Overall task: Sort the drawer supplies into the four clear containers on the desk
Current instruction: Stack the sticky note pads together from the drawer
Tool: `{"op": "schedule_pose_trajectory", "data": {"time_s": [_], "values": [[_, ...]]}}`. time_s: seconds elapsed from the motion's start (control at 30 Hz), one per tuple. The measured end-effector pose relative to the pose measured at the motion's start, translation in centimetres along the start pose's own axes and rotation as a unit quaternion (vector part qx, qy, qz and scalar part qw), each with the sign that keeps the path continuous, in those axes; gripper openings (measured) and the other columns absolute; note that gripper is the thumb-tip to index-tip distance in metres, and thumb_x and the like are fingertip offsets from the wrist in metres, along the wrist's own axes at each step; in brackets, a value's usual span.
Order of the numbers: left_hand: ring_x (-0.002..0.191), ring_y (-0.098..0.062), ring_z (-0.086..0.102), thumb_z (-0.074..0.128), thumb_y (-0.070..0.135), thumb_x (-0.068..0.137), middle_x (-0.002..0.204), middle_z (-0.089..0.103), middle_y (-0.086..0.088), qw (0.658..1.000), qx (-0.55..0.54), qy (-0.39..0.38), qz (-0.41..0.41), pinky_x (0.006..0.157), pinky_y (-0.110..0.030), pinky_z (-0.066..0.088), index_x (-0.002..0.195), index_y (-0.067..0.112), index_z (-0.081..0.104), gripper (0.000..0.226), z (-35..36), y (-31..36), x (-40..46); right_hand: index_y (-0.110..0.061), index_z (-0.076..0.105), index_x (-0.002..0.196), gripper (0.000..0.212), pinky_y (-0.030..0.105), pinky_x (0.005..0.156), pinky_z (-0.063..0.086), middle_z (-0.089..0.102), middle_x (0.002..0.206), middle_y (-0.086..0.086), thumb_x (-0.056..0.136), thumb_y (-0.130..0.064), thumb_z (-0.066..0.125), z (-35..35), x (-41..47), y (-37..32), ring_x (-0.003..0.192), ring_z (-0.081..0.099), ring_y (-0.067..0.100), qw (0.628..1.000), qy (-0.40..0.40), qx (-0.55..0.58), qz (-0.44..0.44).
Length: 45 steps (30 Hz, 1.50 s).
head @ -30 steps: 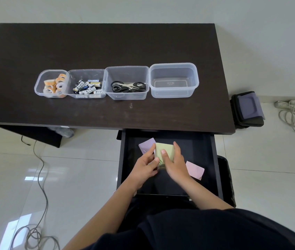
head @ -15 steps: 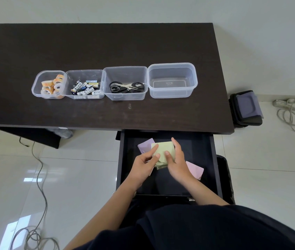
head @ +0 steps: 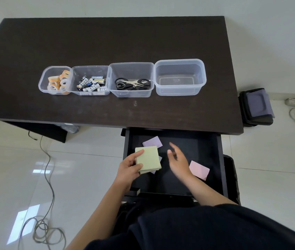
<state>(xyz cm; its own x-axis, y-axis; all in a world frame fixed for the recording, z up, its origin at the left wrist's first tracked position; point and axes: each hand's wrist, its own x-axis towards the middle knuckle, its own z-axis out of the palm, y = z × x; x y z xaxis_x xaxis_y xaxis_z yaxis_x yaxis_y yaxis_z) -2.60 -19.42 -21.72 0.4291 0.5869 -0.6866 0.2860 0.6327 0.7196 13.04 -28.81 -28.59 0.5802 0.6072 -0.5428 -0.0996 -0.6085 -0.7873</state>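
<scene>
Over open drawer (head: 220, 159): left hand (head: 129, 167) clamps green pad stack (head: 149, 158); right hand (head: 178, 159) empty, fingers spread.

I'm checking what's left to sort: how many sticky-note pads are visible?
3 at least: a green pad in the left hand; a purple pad and a pink pad in the drawer. Others may hide underneath.

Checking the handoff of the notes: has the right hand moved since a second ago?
Yes. The right hand has let go of the green sticky-note pad and shifted right, toward the pink pad lying in the drawer.
</scene>
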Motion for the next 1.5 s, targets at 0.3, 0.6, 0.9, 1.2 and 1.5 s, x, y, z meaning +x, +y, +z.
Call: {"op": "schedule_pose_trajectory", "data": {"time_s": [0.3, 0.6, 0.9, 1.2, 1.5], "values": [[0.098, -0.024, 0.058, 0.046, -0.014, 0.088, 0.111, 0.058, -0.008, 0.999, -0.031, 0.037, 0.005, 0.082, -0.037, 0.054, 0.113, 0.022, 0.064, 0.047, -3.2, -0.9, -2.2, -0.024, 0.036, 0.14, 0.071, 0.046, 0.103, 0.036, 0.035, 0.138, 0.013, 0.08, -0.047, 0.067, 4.5, 5.8, -0.1, 0.13, 0.035, 0.032, 0.972, 0.022, -0.223, 0.065], [0.089, -0.018, 0.06, 0.046, -0.015, 0.088, 0.11, 0.06, -0.002, 0.997, -0.039, 0.072, -0.001, 0.062, -0.022, 0.056, 0.118, 0.013, 0.062, 0.044, -3.9, -1.4, -3.0, -0.02, 0.044, 0.107, 0.058, 0.042, 0.096, 0.031, 0.051, 0.117, 0.005, 0.064, -0.036, 0.081, 7.5, 6.7, -0.9, 0.115, 0.044, 0.029, 0.97, 0.144, -0.158, 0.119], [0.097, -0.024, 0.056, 0.055, -0.012, 0.081, 0.108, 0.062, -0.005, 0.999, -0.009, 0.05, -0.005, 0.082, -0.039, 0.048, 0.112, 0.028, 0.065, 0.052, -3.2, -1.9, -1.4, -0.022, 0.048, 0.107, 0.038, 0.025, 0.068, 0.05, 0.063, 0.09, -0.002, 0.078, -0.006, 0.067, 2.6, 2.0, -3.3, 0.08, 0.064, 0.019, 0.994, 0.066, 0.091, -0.019], [0.1, -0.025, 0.058, 0.052, -0.016, 0.084, 0.112, 0.062, -0.006, 0.999, 0.023, -0.036, -0.011, 0.087, -0.043, 0.048, 0.113, 0.033, 0.061, 0.058, -0.3, -0.8, 0.1, -0.019, 0.058, 0.11, 0.032, 0.036, 0.073, 0.058, 0.072, 0.091, 0.001, 0.082, -0.008, 0.07, -2.3, -3.9, -4.2, 0.081, 0.069, 0.015, 0.982, 0.058, 0.17, -0.065], [0.106, -0.027, 0.064, 0.056, -0.012, 0.085, 0.118, 0.061, -0.012, 0.993, -0.037, -0.114, -0.009, 0.089, -0.04, 0.055, 0.132, 0.03, 0.05, 0.063, 1.8, -0.4, 0.0, -0.024, 0.065, 0.107, 0.027, 0.024, 0.076, 0.055, 0.068, 0.098, -0.006, 0.082, -0.019, 0.071, -2.5, -3.5, -3.8, 0.086, 0.066, 0.01, 0.994, -0.011, 0.002, -0.106]]}}
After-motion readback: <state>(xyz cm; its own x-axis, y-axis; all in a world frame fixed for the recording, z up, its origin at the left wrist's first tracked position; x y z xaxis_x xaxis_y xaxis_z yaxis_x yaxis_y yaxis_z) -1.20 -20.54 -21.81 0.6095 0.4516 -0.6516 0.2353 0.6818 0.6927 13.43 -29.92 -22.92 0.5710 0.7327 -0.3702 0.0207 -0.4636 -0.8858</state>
